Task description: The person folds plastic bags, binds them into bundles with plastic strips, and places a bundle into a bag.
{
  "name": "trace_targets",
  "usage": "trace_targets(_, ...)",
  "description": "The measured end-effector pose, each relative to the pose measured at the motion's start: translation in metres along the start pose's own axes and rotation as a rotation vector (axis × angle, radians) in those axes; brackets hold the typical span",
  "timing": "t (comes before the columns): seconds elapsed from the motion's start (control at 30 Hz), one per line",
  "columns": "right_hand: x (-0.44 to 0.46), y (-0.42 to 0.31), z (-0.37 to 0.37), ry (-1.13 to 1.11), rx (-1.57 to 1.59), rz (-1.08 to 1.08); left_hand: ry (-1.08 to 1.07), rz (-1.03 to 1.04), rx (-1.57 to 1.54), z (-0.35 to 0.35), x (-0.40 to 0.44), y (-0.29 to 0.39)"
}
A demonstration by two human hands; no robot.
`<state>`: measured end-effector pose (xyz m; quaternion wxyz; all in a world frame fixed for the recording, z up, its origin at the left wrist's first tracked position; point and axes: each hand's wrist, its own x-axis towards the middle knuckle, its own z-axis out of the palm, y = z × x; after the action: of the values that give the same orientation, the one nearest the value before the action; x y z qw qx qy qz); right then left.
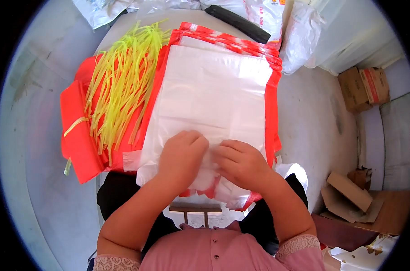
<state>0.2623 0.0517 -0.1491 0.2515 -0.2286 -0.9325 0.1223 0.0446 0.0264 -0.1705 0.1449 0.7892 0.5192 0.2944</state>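
Observation:
A stack of white plastic bags point(209, 95) lies in front of me, with red plastic bags point(272, 104) showing along its right and top edges. My left hand point(185, 151) is closed on the white plastic near the stack's lower end, fingers curled under. Close beside it, my right hand point(240, 162) is closed too, gripping the same white plastic. The plastic is bunched between and below both hands. Left of the stack, a bundle of yellow-green strips point(123, 86) rests on folded red plastic point(80, 149), which has a thin yellow tie around it.
A black bar-shaped object point(238, 23) lies beyond the stack, near filled white bags point(266, 16). Cardboard boxes point(363, 88) stand at the far right, and an open carton point(349, 198) is at the lower right. A dark stool frame point(195, 208) shows below the stack.

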Motion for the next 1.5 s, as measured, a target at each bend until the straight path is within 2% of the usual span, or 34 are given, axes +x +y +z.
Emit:
trace_targets(0.13, -0.003, 0.004, 0.001, -0.003, -0.061, -0.009, -0.019, 0.120, 0.064, -0.011, -0.004, -0.004)
trace_targets(0.23, -0.004, 0.004, 0.002, -0.008, -0.088, 0.006, -0.076, 0.132, 0.120, -0.028, -0.003, 0.009)
trace_targets(0.43, -0.004, 0.005, -0.003, -0.023, -0.134, 0.117, -0.009, 0.189, 0.211, -0.019, -0.008, -0.001)
trace_targets(0.73, -0.001, -0.005, 0.006, 0.086, -0.248, 0.163, 0.000, 0.140, 0.201, -0.022, -0.008, 0.000)
trace_targets(0.8, 0.002, -0.006, 0.005, 0.117, -0.265, 0.197, 0.017, 0.081, 0.240, -0.025, -0.008, 0.001)
trace_targets(0.93, 0.006, -0.005, -0.007, 0.044, -0.202, 0.320, 0.095, -0.054, 0.303, -0.029, -0.011, -0.013)
trace_targets(1.03, 0.008, -0.007, -0.016, 0.016, -0.140, 0.350, 0.097, -0.092, 0.150, -0.042, -0.013, -0.025)
trace_targets(1.13, 0.010, -0.012, -0.033, -0.084, -0.073, 0.377, 0.046, 0.001, 0.005, -0.063, -0.015, -0.021)
trace_targets(1.23, 0.011, -0.011, -0.054, -0.204, 0.099, 0.477, -0.198, -0.222, -0.237, -0.078, -0.022, -0.020)
trace_targets(1.33, 0.017, 0.006, -0.060, -0.247, 0.369, 0.669, -0.160, -0.390, -0.431, -0.079, -0.021, -0.020)
trace_targets(1.4, 0.019, 0.022, -0.052, -0.226, 0.456, 0.765, -0.131, -0.454, -0.415, -0.076, -0.017, -0.018)
trace_targets(1.5, 0.026, 0.040, -0.041, -0.203, 0.387, 0.739, -0.109, -0.548, -0.405, -0.073, -0.008, -0.014)
